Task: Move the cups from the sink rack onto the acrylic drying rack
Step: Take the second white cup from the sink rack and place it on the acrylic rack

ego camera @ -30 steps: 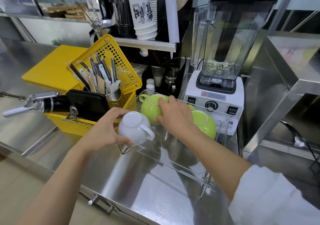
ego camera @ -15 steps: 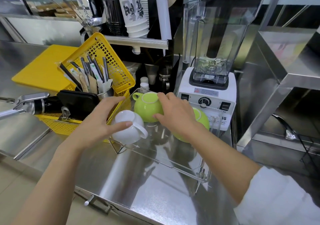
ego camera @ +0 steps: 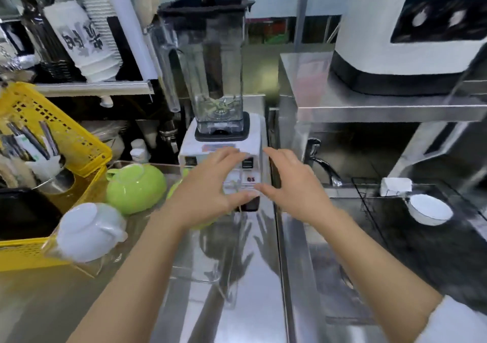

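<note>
Both bare hands are hovering empty over the stainless steel worktop (ego camera: 253,316), in front of the white-based blender with the clear jug (ego camera: 216,79). Left hand (ego camera: 203,197) is showing fingers spread, palm down, grip holding nothing. Right hand (ego camera: 292,184) is likewise spread, fingers loose, nothing in its grip. The two hands are sitting close together, thumbs nearly meeting.

Clear acrylic drying rack (ego camera: 200,276) is standing on the worktop below the left forearm. A white glazed ceramic cup (ego camera: 89,232) is lying upside down at the rack's left end, handle pointing right. A lime-green ceramic cup (ego camera: 135,187) is resting inverted just behind it, beside the yellow perforated plastic basket (ego camera: 79,155). A second green cup is mostly hiding under the left hand.

To the right, a black wire sink rack (ego camera: 369,211) is sitting over the sink; a small white round cup (ego camera: 428,209) is resting in it, well apart from both hands. Frame is motion-blurred.
</note>
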